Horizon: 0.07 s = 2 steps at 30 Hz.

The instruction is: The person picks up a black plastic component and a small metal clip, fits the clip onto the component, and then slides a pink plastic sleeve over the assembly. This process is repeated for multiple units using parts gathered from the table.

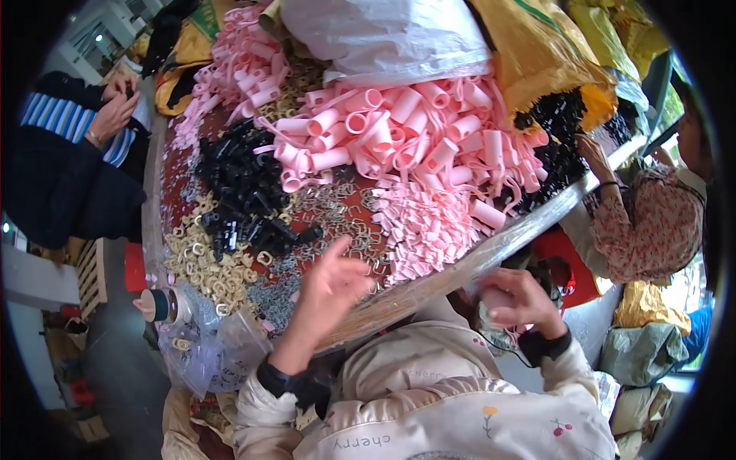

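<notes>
My left hand [328,291] hovers over the near edge of the table, its fingers apart and nothing visible in them. Beneath and beyond it lie loose metal clips [349,222], shaped like small open buckles. Just right of them is a heap of small flat pink pieces [424,226]. My right hand [529,303] is off the table's front edge, curled and smeared by motion. A blurred pinkish patch shows by its fingers, and I cannot make out whether it holds anything.
Pink tubes with straps [414,126] fill the back, below a white sack [391,38]. Black plastic parts [238,180] and cream rings [203,257] lie to the left. Plastic bags [211,349] hang at the near-left edge. Other people's hands [113,115] work at left, and another person [652,215] sits at right.
</notes>
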Available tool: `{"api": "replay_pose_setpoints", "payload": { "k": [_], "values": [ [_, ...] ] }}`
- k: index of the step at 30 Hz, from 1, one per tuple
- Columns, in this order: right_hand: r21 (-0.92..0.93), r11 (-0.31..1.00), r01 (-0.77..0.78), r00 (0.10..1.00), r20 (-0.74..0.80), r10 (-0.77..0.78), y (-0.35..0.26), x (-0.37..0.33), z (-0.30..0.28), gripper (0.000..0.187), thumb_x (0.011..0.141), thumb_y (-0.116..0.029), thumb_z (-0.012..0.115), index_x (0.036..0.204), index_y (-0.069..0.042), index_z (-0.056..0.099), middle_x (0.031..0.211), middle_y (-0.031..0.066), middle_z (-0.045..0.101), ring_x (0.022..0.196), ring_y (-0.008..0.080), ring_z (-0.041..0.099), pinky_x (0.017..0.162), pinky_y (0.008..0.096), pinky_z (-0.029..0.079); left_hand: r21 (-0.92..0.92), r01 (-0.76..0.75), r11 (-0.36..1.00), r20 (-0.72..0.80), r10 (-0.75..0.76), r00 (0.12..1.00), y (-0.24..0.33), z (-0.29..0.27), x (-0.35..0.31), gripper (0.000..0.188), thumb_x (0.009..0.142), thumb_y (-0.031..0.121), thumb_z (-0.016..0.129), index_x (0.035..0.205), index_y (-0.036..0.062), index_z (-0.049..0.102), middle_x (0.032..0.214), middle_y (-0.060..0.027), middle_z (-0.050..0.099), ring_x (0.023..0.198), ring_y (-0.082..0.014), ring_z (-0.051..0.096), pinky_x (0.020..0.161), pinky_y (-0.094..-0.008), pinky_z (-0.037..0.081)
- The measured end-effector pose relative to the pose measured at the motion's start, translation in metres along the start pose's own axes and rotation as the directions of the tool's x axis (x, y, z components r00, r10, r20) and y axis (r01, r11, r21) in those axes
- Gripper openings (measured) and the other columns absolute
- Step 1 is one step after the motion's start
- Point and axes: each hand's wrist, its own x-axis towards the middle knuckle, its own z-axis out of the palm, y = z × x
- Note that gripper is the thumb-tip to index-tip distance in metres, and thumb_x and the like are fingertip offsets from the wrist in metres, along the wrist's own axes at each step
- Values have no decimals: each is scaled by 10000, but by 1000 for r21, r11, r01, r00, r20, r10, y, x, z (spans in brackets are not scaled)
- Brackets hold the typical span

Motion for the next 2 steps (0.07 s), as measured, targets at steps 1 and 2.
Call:
{"api": "replay_pose_setpoints", "payload": {
  "k": [1, 2],
  "values": [
    [-74, 982, -176, 983, 38, 179, 4, -14, -9, 577, 645, -481, 606, 955, 1, 543, 890, 150, 554, 839, 279, 547, 717, 329, 413, 276, -49, 960, -72, 71, 995, 0, -15, 10, 656, 702, 77, 624, 1249, 30, 267, 921, -123, 564, 758, -154, 568, 697, -250, 452],
    [-77, 983, -167, 984, 49, 171, 7, -12, -9, 577, 645, -481, 606, 955, 1, 543, 890, 150, 554, 839, 279, 547, 717, 329, 413, 533, -67, 844, -122, 155, 980, 2, -30, 19, 648, 703, 100, 624, 1250, 55, 281, 935, -117, 562, 736, -168, 576, 693, -252, 454]
  ]
}}
